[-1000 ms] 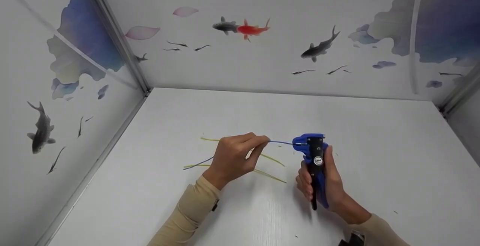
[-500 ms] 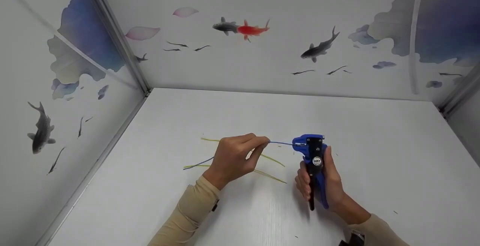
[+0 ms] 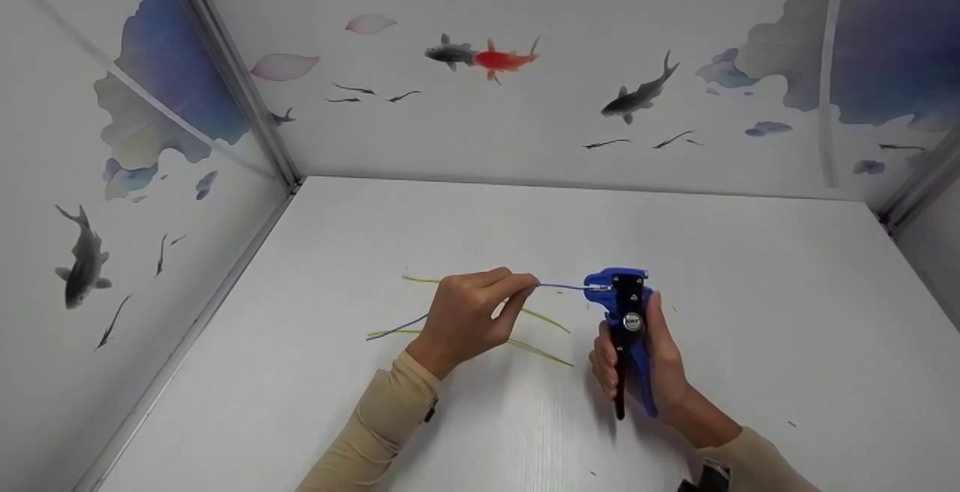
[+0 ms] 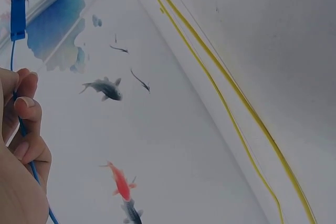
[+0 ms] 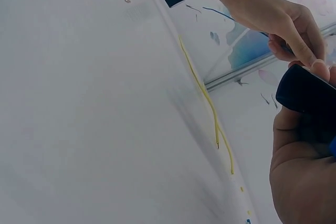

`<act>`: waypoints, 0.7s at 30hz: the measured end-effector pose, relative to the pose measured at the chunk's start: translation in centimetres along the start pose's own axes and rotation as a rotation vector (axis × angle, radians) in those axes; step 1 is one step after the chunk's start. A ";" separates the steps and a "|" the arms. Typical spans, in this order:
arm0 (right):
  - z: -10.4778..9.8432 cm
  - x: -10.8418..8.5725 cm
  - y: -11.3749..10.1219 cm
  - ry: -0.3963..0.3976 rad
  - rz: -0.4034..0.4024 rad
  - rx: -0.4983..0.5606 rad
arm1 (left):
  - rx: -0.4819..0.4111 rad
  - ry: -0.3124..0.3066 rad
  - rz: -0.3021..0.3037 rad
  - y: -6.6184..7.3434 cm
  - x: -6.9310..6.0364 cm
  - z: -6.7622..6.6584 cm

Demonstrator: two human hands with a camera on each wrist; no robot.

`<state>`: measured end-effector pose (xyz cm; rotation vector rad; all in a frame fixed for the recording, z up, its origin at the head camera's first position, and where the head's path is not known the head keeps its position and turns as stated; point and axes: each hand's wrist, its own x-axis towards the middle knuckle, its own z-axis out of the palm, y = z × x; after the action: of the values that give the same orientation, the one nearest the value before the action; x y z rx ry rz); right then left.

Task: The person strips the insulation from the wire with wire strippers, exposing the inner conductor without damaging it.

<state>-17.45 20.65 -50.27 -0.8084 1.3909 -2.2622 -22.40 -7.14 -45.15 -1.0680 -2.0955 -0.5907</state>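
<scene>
My left hand pinches a thin blue wire between thumb and fingertips. The wire's tail runs out behind that hand to the left. In the left wrist view the wire reaches the blue nose of a tool. My right hand grips this tool, a blue and black wire stripper, upright around its handles. The wire's end sits in the stripper's jaws. The right wrist view shows a black handle end beside the palm; the stripper's head is out of sight there.
Several yellow wires lie on the white table, partly under my left hand, one yellow wire farther back and another yellow wire nearer. Small scraps are scattered about. Printed walls stand at the back and sides.
The stripper's black handle has swung a little left, away from the blue handle, so the handles stand wider apart. My left hand and the blue wire have hardly moved.
</scene>
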 end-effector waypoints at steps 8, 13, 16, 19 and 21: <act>-0.1 0.0 0.0 0.006 0.013 -0.016 | 0.016 -0.003 0.010 -0.2 0.0 0.0; -0.1 0.0 0.0 0.001 0.030 -0.024 | 0.029 0.000 0.016 -0.4 0.1 0.0; 0.0 0.0 -0.1 0.001 0.044 -0.027 | 0.033 0.000 0.017 -0.5 0.0 0.0; -0.1 -0.1 -0.2 0.004 0.054 -0.032 | 0.030 -0.004 0.015 -0.5 -0.1 0.0; -0.1 -0.1 -0.2 0.012 0.067 -0.041 | 0.027 -0.005 0.011 -0.5 -0.1 0.0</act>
<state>-17.41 20.89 -50.13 -0.7508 1.4527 -2.1981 -22.78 -7.49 -45.22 -1.0667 -2.0948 -0.5534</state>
